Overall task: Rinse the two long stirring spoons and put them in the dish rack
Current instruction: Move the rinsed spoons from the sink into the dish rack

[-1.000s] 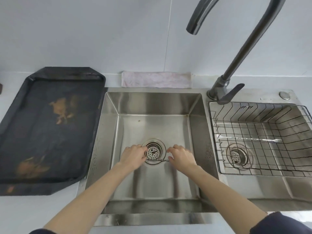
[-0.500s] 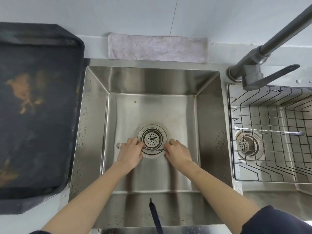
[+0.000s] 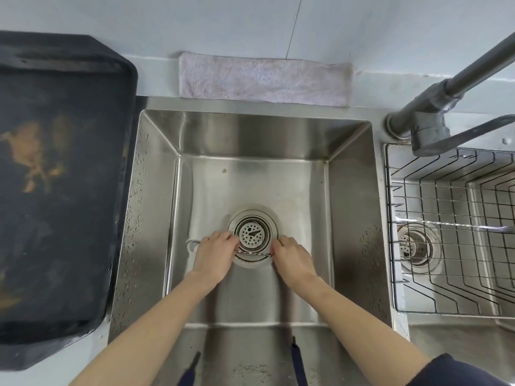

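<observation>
A thin twisted metal stirring spoon (image 3: 255, 253) lies across the front of the drain (image 3: 253, 233) on the floor of the main sink (image 3: 250, 135). My left hand (image 3: 213, 256) and my right hand (image 3: 292, 259) both pinch it, one at each side of the drain. Its bowl end (image 3: 192, 244) sticks out to the left of my left hand. A second long spoon (image 3: 457, 225) rests across the wire dish rack (image 3: 434, 312) in the right basin.
A dark stained tray (image 3: 55, 190) fills the counter on the left. A pale folded cloth (image 3: 264, 79) lies behind the sink. The grey faucet (image 3: 434, 107) stands at the right with its lever (image 3: 473, 132) over the rack. Dark cords (image 3: 296, 360) dangle near the front edge.
My head has tilted down and closer, so the sink looks larger. Both hands have stayed at the drain, holding the spoon, which now lies flat with its bowl end showing on the left.
</observation>
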`<state>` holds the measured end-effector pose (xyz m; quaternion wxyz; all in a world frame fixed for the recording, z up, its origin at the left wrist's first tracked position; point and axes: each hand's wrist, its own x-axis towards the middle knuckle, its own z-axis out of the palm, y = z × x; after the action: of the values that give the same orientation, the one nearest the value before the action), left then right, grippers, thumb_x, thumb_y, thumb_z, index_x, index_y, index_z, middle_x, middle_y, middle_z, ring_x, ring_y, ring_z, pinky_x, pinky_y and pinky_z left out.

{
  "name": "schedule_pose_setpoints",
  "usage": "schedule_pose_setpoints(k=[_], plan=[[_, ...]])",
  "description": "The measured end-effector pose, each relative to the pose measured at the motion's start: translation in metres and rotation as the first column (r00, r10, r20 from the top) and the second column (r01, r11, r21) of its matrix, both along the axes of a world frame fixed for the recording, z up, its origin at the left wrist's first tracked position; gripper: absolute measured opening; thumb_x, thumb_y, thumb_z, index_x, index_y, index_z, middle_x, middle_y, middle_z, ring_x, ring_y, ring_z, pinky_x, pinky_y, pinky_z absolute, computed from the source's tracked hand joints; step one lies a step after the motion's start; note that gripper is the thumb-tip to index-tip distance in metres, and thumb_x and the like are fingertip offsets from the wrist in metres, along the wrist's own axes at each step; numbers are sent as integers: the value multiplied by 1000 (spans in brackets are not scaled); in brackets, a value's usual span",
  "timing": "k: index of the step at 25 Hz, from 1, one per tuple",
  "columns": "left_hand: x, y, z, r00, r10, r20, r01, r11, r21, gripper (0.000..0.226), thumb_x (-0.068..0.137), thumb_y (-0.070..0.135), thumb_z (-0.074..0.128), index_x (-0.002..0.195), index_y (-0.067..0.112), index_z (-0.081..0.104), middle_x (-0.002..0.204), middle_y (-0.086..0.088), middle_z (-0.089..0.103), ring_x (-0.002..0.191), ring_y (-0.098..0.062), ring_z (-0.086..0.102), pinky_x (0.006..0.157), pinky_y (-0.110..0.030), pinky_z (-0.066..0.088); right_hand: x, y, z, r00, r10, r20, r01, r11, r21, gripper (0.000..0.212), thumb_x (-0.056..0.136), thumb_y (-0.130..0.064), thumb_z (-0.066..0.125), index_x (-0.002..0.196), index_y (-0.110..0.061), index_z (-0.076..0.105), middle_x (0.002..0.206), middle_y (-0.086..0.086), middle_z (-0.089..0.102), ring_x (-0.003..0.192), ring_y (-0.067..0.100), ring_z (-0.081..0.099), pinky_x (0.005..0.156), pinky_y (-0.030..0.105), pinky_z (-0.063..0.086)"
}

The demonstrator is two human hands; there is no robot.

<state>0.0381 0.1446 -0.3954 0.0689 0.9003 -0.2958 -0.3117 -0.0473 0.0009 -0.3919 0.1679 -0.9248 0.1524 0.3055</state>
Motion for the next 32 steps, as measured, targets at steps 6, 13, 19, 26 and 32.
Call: schedule_pose_setpoints(k=[6,13,19,26,32], plan=[[0,1,23,998,-23,66,25,999,-21,21,94,16,46,109,13,60,116,-3,60,114,-23,50,84,-32,36,-4,0,17,998,24,60,-22,999,-24,31,88,5,44,116,-5,52,122,12,56,115,31,50,90,38,43],[-1,1,67,985,-20,171,40,993,-114,19,93,16,49,105,12,63,110,-8,62,110,-27,53,88,-37,43,-9,-3,66,973,-19,228,33,998,-57,33,87,7,42,116,-4,52,119,14,55,114,32,49,86,41,45],[-8,-1,118,950,-26,311,84,981,-175,20,93,19,49,107,13,61,111,-6,60,112,-25,52,88,-37,43,-17,-6,111,929,-31,369,67,994,-85,26,93,-4,40,115,-6,53,119,12,56,114,30,50,85,39,46],[-24,-1,161,906,-7,424,129,957,-260,19,94,17,47,106,11,60,110,-6,60,109,-25,51,87,-34,43,-33,-20,147,840,34,542,51,989,-141,19,93,-4,44,109,-7,54,111,11,56,108,30,52,85,41,48],[-52,-37,174,888,-48,457,222,915,-336,15,92,16,50,101,10,61,106,-4,63,106,-24,54,83,-34,43,-66,-58,165,796,26,605,121,972,-201,19,94,-7,44,109,-7,56,112,11,58,103,32,53,69,33,34]])
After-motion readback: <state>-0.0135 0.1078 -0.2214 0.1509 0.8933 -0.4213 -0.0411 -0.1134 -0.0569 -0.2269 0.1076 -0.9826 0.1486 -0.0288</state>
